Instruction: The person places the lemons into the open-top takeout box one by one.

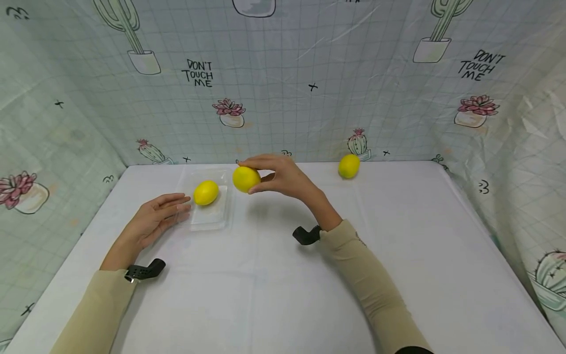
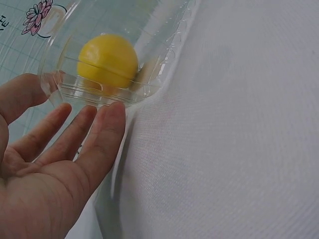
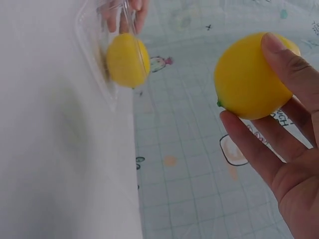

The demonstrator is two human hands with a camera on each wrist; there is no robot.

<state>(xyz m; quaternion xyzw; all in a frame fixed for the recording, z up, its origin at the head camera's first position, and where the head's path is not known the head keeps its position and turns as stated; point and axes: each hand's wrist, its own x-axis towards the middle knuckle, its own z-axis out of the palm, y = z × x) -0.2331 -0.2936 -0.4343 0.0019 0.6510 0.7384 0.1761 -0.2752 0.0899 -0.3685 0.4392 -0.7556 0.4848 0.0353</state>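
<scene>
My right hand pinches a yellow lemon between thumb and fingertips, held above the table just right of a clear plastic tray. In the right wrist view this lemon shows a small green tip. A second lemon lies inside the tray. On the tray's left side, my left hand has its fingers extended, the tips at the wall. The left wrist view shows those fingertips against or very near the clear wall; contact is hard to tell.
A third lemon sits at the table's back edge, right of centre. The table is covered by a white cloth. Behind it and at both sides hangs a grid-patterned curtain printed with cacti and words.
</scene>
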